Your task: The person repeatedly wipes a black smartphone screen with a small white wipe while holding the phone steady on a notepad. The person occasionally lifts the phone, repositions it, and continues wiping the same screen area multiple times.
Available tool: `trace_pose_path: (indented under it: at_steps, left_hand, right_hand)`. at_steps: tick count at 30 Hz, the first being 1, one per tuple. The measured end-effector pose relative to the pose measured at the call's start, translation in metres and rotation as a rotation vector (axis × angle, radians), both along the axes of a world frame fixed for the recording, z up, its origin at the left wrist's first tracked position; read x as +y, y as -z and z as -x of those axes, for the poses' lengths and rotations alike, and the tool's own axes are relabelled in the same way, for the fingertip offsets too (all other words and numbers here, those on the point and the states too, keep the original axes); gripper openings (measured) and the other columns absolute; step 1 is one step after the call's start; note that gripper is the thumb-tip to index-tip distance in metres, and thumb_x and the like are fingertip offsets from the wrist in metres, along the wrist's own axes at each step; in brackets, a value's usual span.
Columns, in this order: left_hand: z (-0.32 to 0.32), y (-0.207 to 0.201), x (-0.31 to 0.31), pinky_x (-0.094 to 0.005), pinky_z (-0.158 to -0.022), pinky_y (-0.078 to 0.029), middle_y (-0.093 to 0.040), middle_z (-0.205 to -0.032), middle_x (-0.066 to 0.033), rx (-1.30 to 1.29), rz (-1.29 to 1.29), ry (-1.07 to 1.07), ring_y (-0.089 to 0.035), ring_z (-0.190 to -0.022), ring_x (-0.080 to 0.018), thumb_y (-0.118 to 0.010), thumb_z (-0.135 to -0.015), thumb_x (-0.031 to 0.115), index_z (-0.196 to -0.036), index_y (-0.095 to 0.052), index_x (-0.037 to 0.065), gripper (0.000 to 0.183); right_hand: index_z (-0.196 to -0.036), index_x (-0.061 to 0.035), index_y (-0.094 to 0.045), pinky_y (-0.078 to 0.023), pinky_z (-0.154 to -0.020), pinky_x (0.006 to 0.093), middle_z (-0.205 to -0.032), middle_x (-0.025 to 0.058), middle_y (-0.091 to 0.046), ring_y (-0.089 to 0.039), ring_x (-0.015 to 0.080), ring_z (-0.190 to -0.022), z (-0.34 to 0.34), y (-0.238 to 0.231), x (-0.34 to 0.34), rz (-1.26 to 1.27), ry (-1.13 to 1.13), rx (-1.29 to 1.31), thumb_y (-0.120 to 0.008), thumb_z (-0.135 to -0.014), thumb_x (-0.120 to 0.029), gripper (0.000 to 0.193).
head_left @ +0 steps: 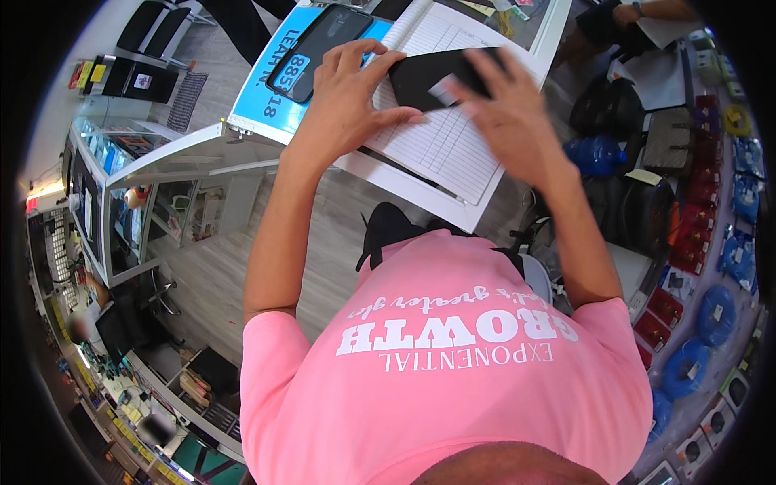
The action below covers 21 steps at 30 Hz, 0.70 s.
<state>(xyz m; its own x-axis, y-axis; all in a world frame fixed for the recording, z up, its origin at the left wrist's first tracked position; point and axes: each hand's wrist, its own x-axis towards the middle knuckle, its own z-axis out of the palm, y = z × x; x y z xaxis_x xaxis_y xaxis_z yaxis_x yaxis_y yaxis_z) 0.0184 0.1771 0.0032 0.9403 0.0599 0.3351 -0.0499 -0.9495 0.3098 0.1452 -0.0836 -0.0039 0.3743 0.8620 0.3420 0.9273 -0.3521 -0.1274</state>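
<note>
White-edged desk (396,184), ruled-paper notebook (440,158) under L hand (343,105), spread wide against flat black panel (416,79) on its R; R hand (517,133) blurred over panel, can't tell grip; gap btwn narrow. Grey plank floor (214,291) past edge.

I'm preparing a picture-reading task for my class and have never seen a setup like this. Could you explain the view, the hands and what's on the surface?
There is no machine here: these are a person's bare hands. The picture comes from a wide fisheye camera on that person's head, looking down, so straight edges bend and the wearer's pink shirt fills the lower part.

On the white-edged counter lie an open ruled notebook and, to its left, a black phone-like object on a blue sheet. The left hand touches the edge of a dark flat object over the notebook. The right hand is blurred, with a small white piece at its fingers; what that is, I cannot tell.
</note>
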Motion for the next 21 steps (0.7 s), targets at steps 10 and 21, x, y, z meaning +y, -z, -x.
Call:
trace_pose_path:
  at_steps: [10, 21]
  left_hand:
    - [-0.040, 0.010, 0.039, -0.0549, -0.123, -0.035, -0.048, -0.156, -0.0080, 0.008, 0.021, 0.250, -0.036, -0.150, -0.0385, -0.092, -0.075, 0.057, -0.149, -0.065, 0.030, 0.083]
    - [-0.049, 0.004, 0.039, -0.0568, -0.125, -0.030, -0.047, -0.157, -0.0073, 0.036, 0.098, 0.308, -0.034, -0.153, -0.0381, -0.097, -0.072, 0.051, -0.145, -0.063, 0.023, 0.085]
  right_hand:
    - [-0.145, -0.0321, -0.072, -0.024, -0.130, 0.0586, -0.171, 0.0105, -0.041, -0.025, 0.0430, -0.162, 0.005, 0.003, 0.007, 0.032, 0.288, -0.038, -0.050, -0.113, -0.039, 0.039]
    - [-0.148, -0.0314, -0.069, -0.022, -0.131, 0.0563, -0.174, 0.0088, -0.036, -0.023, 0.0399, -0.162, 0.028, -0.006, 0.051, 0.082, 0.419, -0.028, -0.047, -0.115, -0.039, 0.041]
